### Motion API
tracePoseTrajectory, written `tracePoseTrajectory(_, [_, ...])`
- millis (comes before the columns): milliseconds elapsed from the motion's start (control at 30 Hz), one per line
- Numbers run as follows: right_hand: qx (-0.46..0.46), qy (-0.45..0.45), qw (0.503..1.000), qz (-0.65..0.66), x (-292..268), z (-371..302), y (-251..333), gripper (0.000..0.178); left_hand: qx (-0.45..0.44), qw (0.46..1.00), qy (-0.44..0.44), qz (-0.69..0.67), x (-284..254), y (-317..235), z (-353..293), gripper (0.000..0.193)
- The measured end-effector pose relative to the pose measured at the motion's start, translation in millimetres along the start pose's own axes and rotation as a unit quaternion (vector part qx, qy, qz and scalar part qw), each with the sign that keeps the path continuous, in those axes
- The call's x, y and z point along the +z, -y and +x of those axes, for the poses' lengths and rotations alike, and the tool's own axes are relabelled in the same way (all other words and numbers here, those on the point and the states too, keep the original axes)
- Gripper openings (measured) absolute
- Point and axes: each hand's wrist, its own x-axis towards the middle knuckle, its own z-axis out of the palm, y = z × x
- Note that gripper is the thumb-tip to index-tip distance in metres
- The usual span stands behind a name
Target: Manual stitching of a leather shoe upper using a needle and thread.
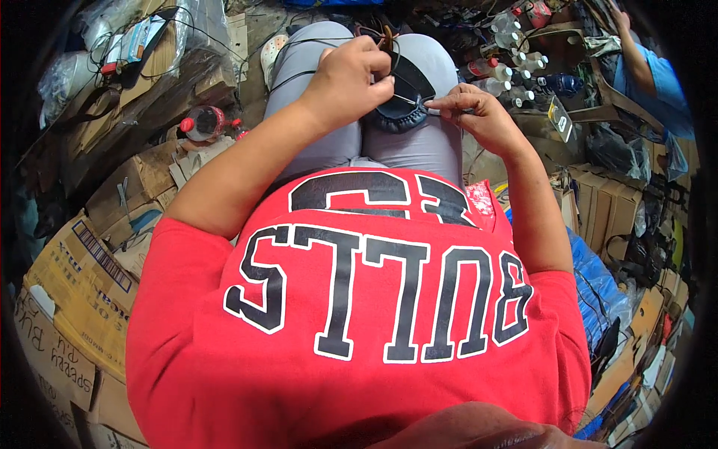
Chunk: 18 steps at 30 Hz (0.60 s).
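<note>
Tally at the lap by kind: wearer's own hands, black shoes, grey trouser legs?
Hands: 2 (left hand, right hand)
Black shoe: 1
Grey trouser legs: 2 (left leg, right leg)
Total: 5

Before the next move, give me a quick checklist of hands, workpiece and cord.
1. Left hand closed on the thin tool: ok.
2. Right hand at the edge of the black gathered piece: ok; firmness of its grip: cannot tell.
3. Black gathered piece resting on the grey trousers: ok.
4. Tool tip clear of the right fingertips: cannot tell.
5. Dark cord free of snags: cannot tell.
</note>
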Motion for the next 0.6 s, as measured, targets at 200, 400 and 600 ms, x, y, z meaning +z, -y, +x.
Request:
tracePoseTrajectory(200, [-0.010,-0.004,1.000,-0.022,-0.4,-2.6,2.3,0.047,0.133,0.990,0.044,0.035,-14.0,-15.5,-22.3,0.015])
tracePoseTrajectory(400, [0.002,-0.009,0.998,-0.064,-2.1,-3.8,13.0,0.043,0.040,0.988,0.147,0.014,-10.8,-4.2,-12.5,0.027])
tracePoseTrajectory(600, [-0.013,-0.061,0.995,-0.075,5.7,-13.2,24.1,0.038,-0.070,0.973,0.166,-0.146,-11.6,-8.9,-16.7,0.025])
